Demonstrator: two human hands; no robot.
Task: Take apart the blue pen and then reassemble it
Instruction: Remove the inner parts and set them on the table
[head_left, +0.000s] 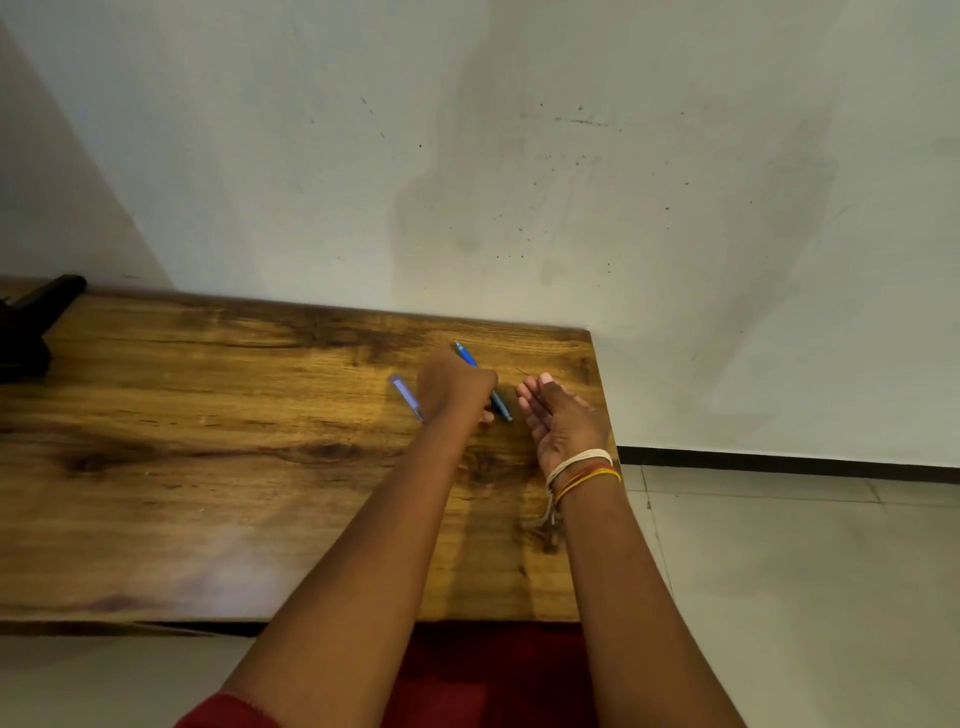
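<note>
Head view, looking down over a wooden table (208, 467) pushed against a pale, scuffed wall (519, 156). Near the table's far right corner: the blue pen (500, 404), lying slantwise, its upper end (464, 353) poking out beyond the knuckles toward the wall, its lower end pointing back toward the table's near edge. Over the pen's middle: the left hand (454, 387), back up, fingers curled down around the barrel, clamped on it as far as can be seen; fingertips hidden beneath the hand. Just left of that hand, also on the table: a pale blue translucent pen piece (408, 397), blurred, slanted much like the pen and apart from it. Right of the pen, close to the table's right edge: the right hand (556, 415), palm turned inward, fingers straight and loosely together, holding nothing, not touching the pen. Around the right wrist: white, red and yellow thread bands (584, 470), with a loose end hanging over the tabletop. At the table's far left corner: a dark object (31, 322), cut off by the frame, too unclear to name. Beyond the table's right edge: pale floor tiles (805, 571) and a dark skirting strip along the wall. Below the table's near edge: red cloth (493, 675).
</note>
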